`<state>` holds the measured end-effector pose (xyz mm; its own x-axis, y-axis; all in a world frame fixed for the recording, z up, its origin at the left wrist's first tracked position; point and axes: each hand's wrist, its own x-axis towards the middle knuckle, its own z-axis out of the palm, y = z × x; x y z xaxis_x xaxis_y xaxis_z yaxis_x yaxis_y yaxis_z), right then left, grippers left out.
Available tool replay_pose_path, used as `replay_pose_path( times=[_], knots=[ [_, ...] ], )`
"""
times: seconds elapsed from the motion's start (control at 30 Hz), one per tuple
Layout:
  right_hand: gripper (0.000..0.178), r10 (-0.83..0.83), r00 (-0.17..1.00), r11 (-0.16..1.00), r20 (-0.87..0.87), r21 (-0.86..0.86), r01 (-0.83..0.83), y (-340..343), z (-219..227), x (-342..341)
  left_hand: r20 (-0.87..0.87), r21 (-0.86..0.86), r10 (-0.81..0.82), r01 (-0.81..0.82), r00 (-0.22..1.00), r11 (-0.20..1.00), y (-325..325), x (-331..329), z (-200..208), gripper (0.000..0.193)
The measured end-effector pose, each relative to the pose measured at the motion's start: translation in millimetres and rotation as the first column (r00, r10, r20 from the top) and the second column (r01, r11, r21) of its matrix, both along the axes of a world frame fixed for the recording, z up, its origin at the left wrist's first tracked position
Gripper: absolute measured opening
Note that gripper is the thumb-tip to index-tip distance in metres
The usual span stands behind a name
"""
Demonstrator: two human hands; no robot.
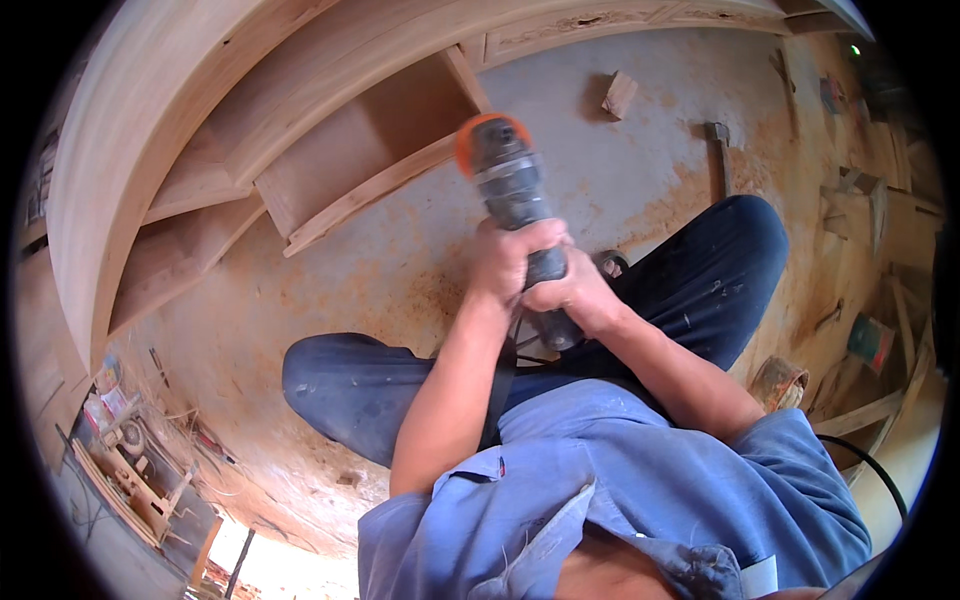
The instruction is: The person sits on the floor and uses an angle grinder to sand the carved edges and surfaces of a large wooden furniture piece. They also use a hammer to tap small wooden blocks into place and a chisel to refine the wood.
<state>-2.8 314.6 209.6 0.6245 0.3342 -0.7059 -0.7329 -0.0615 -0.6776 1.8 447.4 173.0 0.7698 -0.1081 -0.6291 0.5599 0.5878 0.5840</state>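
Both my hands are wrapped round the body of a dark grey angle grinder, whose head points away from me. My left hand (508, 258) closes on the angle grinder (513, 190) nearer its head. Lower down, my right hand (578, 290) grips it toward the rear end. An orange disc (465, 148) shows at the head, close to the corner of a pulled-out wooden drawer (368, 192). Whether the disc touches the wood I cannot tell. The drawer sits in a large pale wooden furniture piece (170, 110) with a curved-looking edge.
On the dusty floor lie a wood block (619, 95) and a hammer (720, 160). A tin (778, 384) stands by my right arm, near a black cable (872, 462). Wood scraps (855, 215) line the right side. Tools and offcuts (140, 470) crowd the lower left.
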Motion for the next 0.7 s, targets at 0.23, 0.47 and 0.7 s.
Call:
replay_pose_path(
  times=[0.23, 0.47, 0.7],
  knots=[
    [0.042, 0.190, 0.982, 0.981, 0.022, -0.043, -0.189, 12.9, -8.0, -1.7, 0.018, -0.029, 0.074, -0.073, 0.997, 0.997, 15.2, -15.0, -5.3, 0.027],
    [0.045, 0.130, 0.990, 0.991, 0.060, 0.020, -0.132, 15.6, -9.3, 1.5, 0.017, -0.051, 0.041, -0.040, 0.999, 0.998, 19.7, -12.1, -8.4, 0.027],
    [0.049, 0.239, 0.970, 0.971, 0.049, -0.025, -0.238, 25.2, -16.2, 1.3, 0.033, -0.020, 0.141, -0.140, 0.990, 0.990, 28.0, -20.7, -15.6, 0.032]
  ],
)
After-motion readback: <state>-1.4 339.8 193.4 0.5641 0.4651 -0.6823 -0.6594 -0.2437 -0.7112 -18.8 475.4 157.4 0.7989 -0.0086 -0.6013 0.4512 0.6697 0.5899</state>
